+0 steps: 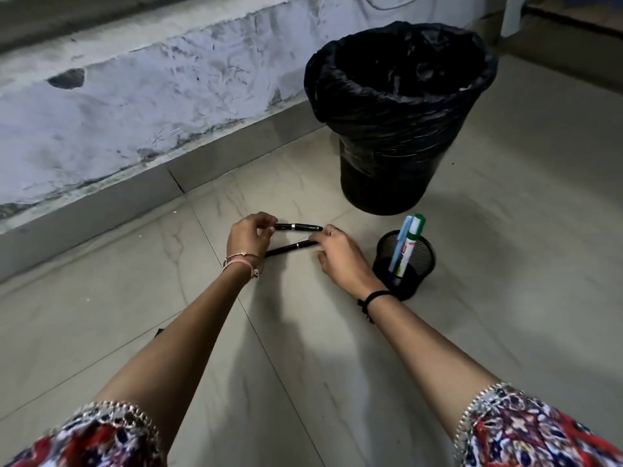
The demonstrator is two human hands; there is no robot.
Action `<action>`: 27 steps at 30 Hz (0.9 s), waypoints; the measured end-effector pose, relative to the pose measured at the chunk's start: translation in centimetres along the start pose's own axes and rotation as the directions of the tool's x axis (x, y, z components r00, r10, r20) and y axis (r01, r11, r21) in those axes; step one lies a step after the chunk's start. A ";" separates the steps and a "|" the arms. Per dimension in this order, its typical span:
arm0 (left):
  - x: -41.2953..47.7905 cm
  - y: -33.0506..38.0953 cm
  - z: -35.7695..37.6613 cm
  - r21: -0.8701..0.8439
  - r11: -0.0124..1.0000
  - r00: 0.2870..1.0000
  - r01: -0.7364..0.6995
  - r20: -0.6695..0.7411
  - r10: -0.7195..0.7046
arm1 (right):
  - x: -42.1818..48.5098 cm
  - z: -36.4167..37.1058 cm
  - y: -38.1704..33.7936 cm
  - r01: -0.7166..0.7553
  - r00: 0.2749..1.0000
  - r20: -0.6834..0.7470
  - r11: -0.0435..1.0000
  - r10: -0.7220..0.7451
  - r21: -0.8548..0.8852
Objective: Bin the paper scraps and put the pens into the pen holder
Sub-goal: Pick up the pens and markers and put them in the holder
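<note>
Two black pens lie on the tiled floor between my hands. My left hand (248,238) pinches the left end of the upper pen (298,226), which has a silver ring. My right hand (340,256) has its fingertips on the right end of the lower pen (290,248). Just right of my right wrist stands a black mesh pen holder (419,261) with a blue pen (401,246) and a green-capped white marker (412,244) upright inside. Behind it stands a bin (397,109) lined with a black bag. No paper scraps are visible on the floor.
A scuffed white wall with a grey skirting board (101,203) runs along the left and back. Pale marble-look tiles (303,348) cover the floor. A white furniture leg (512,15) stands at the far right corner.
</note>
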State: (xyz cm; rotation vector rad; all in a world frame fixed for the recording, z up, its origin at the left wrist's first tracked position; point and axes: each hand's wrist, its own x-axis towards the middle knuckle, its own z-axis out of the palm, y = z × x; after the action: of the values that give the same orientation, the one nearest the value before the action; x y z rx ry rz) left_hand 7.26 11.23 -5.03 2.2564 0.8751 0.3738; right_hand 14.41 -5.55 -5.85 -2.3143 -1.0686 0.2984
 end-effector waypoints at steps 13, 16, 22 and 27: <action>1.2 -0.9 2.5 0.484 0.869 0.987 -0.107 0.156 0.035 | 0.1 0.5 0.2 0.027 1.000 0.022 0.944 -0.021 -0.329; -0.6 -0.4 1.5 0.153 0.985 0.990 0.083 0.100 -0.099 | -1.8 -2.3 -1.0 0.083 0.992 -0.067 0.941 -0.110 -0.328; -4.1 6.1 0.3 -0.385 0.920 0.994 0.071 0.107 -0.032 | -4.6 -11.5 -0.6 0.106 0.951 -0.277 0.988 -0.134 -0.116; -7.5 13.0 2.5 -0.545 0.838 0.986 -0.030 0.121 0.114 | -7.6 -19.1 1.7 0.012 0.878 -0.479 1.000 -0.020 -0.018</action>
State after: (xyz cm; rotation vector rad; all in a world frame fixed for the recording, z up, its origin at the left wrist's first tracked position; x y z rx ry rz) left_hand 9.29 -2.18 1.86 1.7601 0.5185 0.4197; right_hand 18.45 -19.82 8.45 -2.2191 -0.8339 -0.2851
